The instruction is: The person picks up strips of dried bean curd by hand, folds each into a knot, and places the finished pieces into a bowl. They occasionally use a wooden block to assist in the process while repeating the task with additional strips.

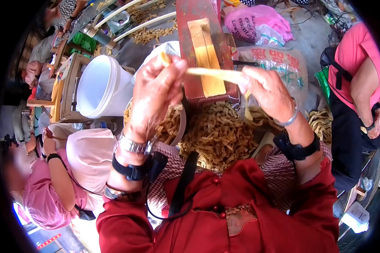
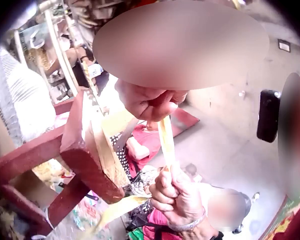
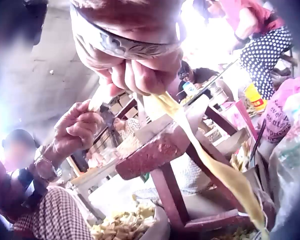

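A long, pale yellow, flat strip [image 1: 215, 74] is stretched between both hands at chest height, above a red wooden bench [image 1: 183, 38]. My left hand [image 1: 156, 90] pinches one end between thumb and fingers, and a short yellow tip sticks up past them. The other end is gripped by my right hand [image 1: 268, 90]; from its fingers a loose tail of the strip [image 3: 220, 175] hangs down in the right wrist view. On the bench lies a yellowish wooden board [image 1: 202, 46]. Below, a heap of brownish-yellow strips [image 1: 219, 130] lies in front of my lap.
To the left, a white bucket [image 1: 99, 86] lies tipped beside a wooden frame. Another container [image 1: 182, 128] holds more strips. Plastic bags, one pink [image 1: 259, 23] and one clear [image 1: 291, 69], lie right of the bench. People sit at left [image 1: 50, 185] and right [image 1: 359, 84].
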Tool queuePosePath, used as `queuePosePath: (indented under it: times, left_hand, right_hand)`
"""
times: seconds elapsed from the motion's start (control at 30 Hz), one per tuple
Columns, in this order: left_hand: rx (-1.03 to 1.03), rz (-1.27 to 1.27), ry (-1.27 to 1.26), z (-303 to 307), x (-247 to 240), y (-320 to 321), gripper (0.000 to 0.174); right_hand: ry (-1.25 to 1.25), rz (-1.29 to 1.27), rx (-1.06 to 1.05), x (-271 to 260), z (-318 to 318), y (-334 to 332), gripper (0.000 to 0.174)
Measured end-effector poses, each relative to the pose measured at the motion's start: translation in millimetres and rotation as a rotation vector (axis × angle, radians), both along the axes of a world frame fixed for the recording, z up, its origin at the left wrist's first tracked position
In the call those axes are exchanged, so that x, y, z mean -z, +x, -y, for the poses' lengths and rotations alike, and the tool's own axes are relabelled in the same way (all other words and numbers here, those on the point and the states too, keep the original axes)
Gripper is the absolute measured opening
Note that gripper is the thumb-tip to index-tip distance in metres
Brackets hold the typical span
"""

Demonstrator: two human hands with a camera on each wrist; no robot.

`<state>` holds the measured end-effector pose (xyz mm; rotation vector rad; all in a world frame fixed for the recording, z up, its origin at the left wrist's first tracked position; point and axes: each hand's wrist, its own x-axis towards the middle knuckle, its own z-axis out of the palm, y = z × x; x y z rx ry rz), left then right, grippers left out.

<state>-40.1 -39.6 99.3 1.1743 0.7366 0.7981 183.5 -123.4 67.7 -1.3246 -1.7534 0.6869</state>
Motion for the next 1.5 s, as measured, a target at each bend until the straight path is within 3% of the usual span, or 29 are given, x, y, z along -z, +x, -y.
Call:
queuePosePath:
  times: [0.1, 0.23, 0.3, 0.37, 0.47, 0.53, 0.6, 0.67, 0.73, 0.77, 0.83, 0.87, 0.93, 1.1, 1.17, 1.23, 1.27, 1.33, 1.37, 1.5]
  left_hand:
    - [-0.002, -0.034, 0.059, -21, -5, 20, 0.01]
    - [-0.011, -0.08, 0.149, -45, 23, 35, 0.011]
    - [-0.09, -0.258, 0.31, -52, 42, 38, 0.011]
    - [-0.214, -0.503, 0.525, -64, 54, 30, 0.015]
    - [0.06, -0.646, 0.186, -46, 18, -2, 0.029]
    - [0.247, -0.651, 0.099, -13, -4, -12, 0.035]
    - [0.396, -0.648, 0.077, 9, 8, -24, 0.044]
    - [0.529, -0.685, 0.04, 32, 13, -26, 0.044]
    - [0.747, -0.356, -0.008, 47, 33, -38, 0.045]
    - [0.627, -0.291, -0.015, 61, 49, -36, 0.047]
    - [0.479, -0.252, -0.405, 76, 50, -19, 0.048]
    - [0.439, -0.275, -0.788, 77, 41, -9, 0.048]
    - [0.507, -0.136, -0.759, 76, 41, -2, 0.047]
    - [0.387, -0.002, -0.743, 66, 34, 9, 0.029]
    - [0.422, 0.127, -0.814, 61, 42, 1, 0.023]
    - [-0.025, -0.172, -0.679, 81, 16, 23, 0.023]
    - [0.082, -0.142, -0.601, 82, 20, 10, 0.022]
    - [0.307, 0.029, -0.513, 81, 20, -3, 0.023]
    - [0.321, -0.018, -0.494, 82, 18, -5, 0.022]
    - [0.352, -0.226, -0.282, 86, 3, -5, 0.022]
  right_hand:
    - [0.036, 0.05, 0.144, -5, -19, 9, 0.033]
    - [0.033, 0.21, 0.278, 13, -41, 20, 0.029]
    - [0.118, 0.317, 0.193, 39, -40, 19, 0.027]
    - [-0.007, 0.397, 0.179, 40, -31, 18, 0.026]
    - [-0.126, -0.052, 0.113, 38, -13, 17, 0.031]
    - [-0.25, -0.315, 0.074, 10, 7, -7, 0.03]
    - [-0.455, -0.429, -0.012, -10, 25, -24, 0.026]
    - [-0.181, -0.424, -0.14, -7, 35, -50, 0.019]
    - [0.177, -0.335, -0.249, 7, 44, -77, 0.014]
    - [0.239, -0.374, -0.266, 4, 52, -90, 0.014]
    - [0.243, -0.335, -0.305, 5, 73, -109, 0.015]
    - [0.179, -0.258, -0.326, 11, 83, -115, 0.016]
    - [0.248, -0.313, -0.331, 16, 90, -125, 0.017]
    - [0.104, -0.415, -0.36, 4, 100, -117, 0.017]
    - [0.195, -0.451, -0.224, 4, 101, -114, 0.015]
    - [0.297, -0.595, -0.065, 6, 93, -111, 0.012]
    - [0.372, -0.598, 0.153, 6, 86, -106, 0.01]
    - [-0.118, -1.007, 0.214, 1, 78, -90, 0.014]
    - [-0.137, -1.117, 0.208, 8, 76, -91, 0.016]
    - [-0.254, -1.039, 0.213, 16, 67, -92, 0.023]
